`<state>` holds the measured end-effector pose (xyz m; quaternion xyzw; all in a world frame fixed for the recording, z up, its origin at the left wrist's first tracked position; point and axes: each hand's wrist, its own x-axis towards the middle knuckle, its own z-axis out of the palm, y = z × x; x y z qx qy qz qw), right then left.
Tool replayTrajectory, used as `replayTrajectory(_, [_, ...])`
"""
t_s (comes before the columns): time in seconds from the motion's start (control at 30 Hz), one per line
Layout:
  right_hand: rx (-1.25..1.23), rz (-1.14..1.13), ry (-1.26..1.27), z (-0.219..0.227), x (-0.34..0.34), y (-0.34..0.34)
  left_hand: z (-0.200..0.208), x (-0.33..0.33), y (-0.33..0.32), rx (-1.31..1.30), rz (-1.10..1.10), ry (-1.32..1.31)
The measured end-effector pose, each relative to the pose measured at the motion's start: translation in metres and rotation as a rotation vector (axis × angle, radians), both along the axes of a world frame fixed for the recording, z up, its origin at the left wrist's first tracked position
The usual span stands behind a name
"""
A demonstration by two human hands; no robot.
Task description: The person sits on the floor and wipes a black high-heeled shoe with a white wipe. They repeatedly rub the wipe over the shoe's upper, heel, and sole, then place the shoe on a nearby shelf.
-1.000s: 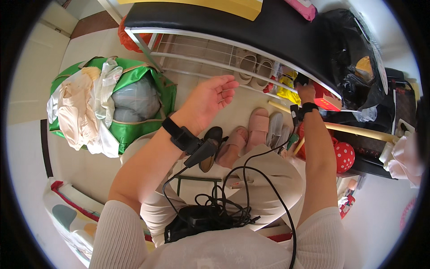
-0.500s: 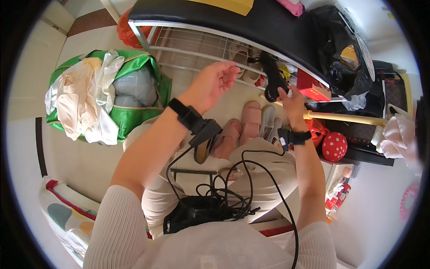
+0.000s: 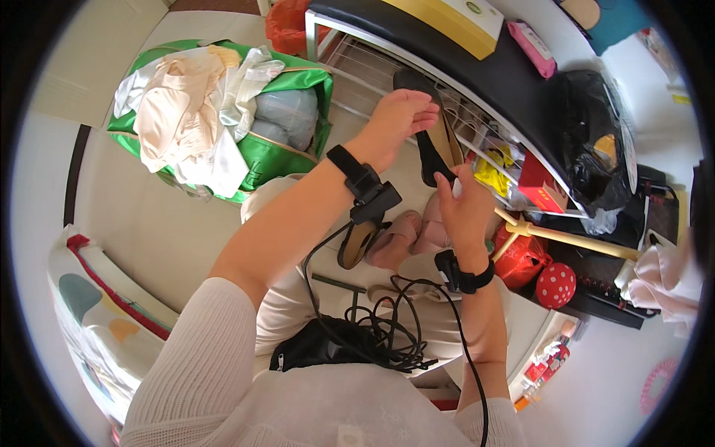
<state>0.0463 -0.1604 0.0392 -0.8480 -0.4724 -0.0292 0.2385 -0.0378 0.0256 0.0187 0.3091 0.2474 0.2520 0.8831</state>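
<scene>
My right hand point(image 3: 463, 205) grips a black flat shoe point(image 3: 430, 153) by its heel end. The shoe is tilted with its toe pointing away from me, and its tan insole shows. My left hand point(image 3: 402, 123) is in front of the shoe's upper part, fingers loosely bent and holding nothing that I can see. Whether it touches the shoe I cannot tell. A second dark shoe with a tan insole point(image 3: 357, 242) is on the floor near my feet, beside a pink slipper point(image 3: 395, 237).
A black padded bench point(image 3: 477, 74) with a wire shoe rack underneath stands ahead. On it lie a yellow box point(image 3: 447, 26), a pink packet point(image 3: 532, 48) and a black plastic bag point(image 3: 592, 134). A green bag of clothes point(image 3: 249, 173) sits left. A pale yellow pole point(image 3: 573, 242) stands right. Cables point(image 3: 387, 328) cross my lap.
The view has shifted right. The shoe has turned so its insole shows, and it and my left hand have come together.
</scene>
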Motion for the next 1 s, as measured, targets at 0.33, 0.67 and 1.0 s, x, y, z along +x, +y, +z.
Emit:
replayTrajectory(0.33, [-0.021, 0.158, -0.159, -0.035, -0.024, 0.006, -0.007, 0.017, 0.007, -0.572, 0.112, -0.143])
replayTrajectory(0.67, [0.107, 0.264, 0.023, -0.038, -0.051, -0.015, -0.001, 0.027, -0.003, -0.511, 0.39, -0.328])
replayTrajectory(1.0, [0.02, 0.304, 0.066, -0.054, -0.071, -0.036, 0.014, 0.029, -0.038, -0.318, -0.091, -0.426])
